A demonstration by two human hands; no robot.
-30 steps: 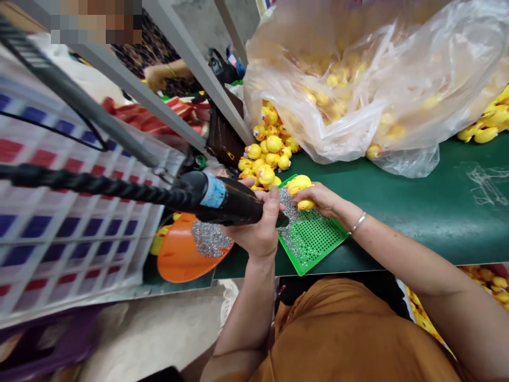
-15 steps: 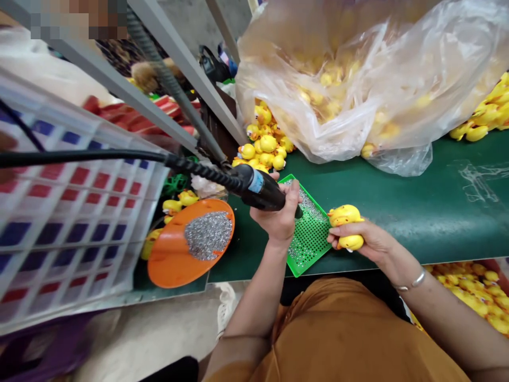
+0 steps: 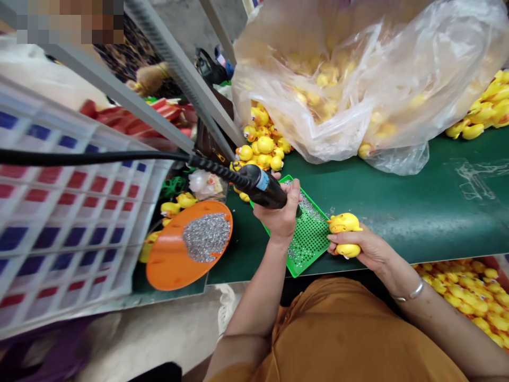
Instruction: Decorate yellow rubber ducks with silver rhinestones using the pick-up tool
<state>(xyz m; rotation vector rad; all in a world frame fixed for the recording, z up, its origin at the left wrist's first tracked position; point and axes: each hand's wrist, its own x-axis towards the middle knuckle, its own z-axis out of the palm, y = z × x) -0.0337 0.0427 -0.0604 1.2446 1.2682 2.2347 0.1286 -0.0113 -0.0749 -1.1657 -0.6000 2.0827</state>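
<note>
My left hand is wrapped around a black electric screwdriver, its cable running off to the left. The tool's tip points down over a green perforated tray, where small silvery screws lie mostly toward the far end. Just right of the tray, my right hand grips a yellow toy duck; its fingers hide part of the toy, and I cannot tell whether it is one duck or two. Left of the tray, an orange dish holds a heap of small metal screws.
A large clear plastic bag of ducks lies across the green bench. Loose ducks are piled at its left. A white lattice crate stands far left, near grey metal bars. More ducks fill a container below right.
The screwdriver's body has shifted slightly right and down within my left hand's grip. My right hand keeps the duck in nearly the same place. The view has shifted slightly.
</note>
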